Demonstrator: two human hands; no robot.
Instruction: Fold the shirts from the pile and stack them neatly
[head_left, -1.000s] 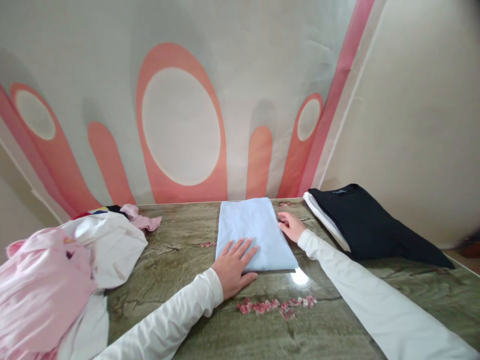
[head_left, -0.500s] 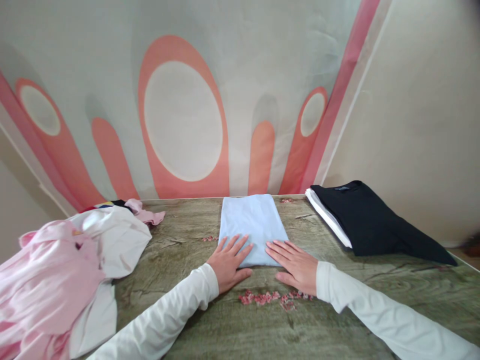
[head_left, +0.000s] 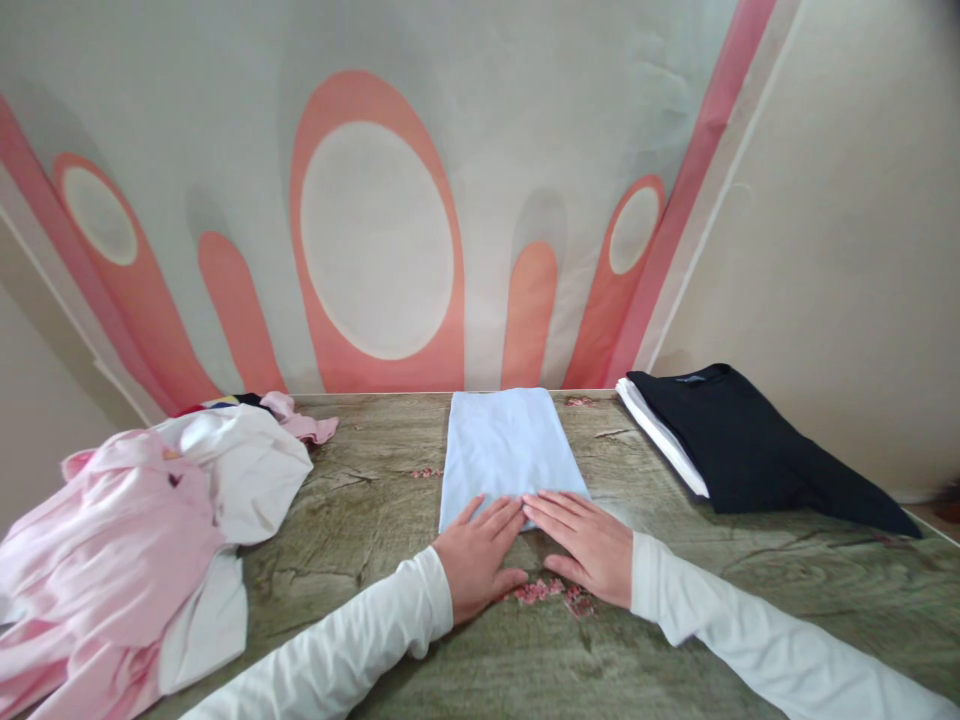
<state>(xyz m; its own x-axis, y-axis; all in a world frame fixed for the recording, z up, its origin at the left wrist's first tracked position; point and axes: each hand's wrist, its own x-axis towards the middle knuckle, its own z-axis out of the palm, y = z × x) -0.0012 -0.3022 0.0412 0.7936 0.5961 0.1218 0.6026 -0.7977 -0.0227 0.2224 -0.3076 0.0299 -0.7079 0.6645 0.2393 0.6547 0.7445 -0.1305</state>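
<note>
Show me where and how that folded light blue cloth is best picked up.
Probably by its left and right edges, coming in from both sides: the folded light blue cloth lies flat in a neat rectangle, with table showing along both edges. The left hand and right hand lie over its near edge.

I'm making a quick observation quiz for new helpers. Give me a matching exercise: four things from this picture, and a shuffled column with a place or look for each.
1. blue cloth
2. black shirt
3. large pink garment
4. table

A. in the heap of clothes at the left
B. wood-patterned, with printed blossoms
C. partly under the left hand and right hand
D. on top of white cloth at the right

Pairs: 1-C, 2-D, 3-A, 4-B
</note>
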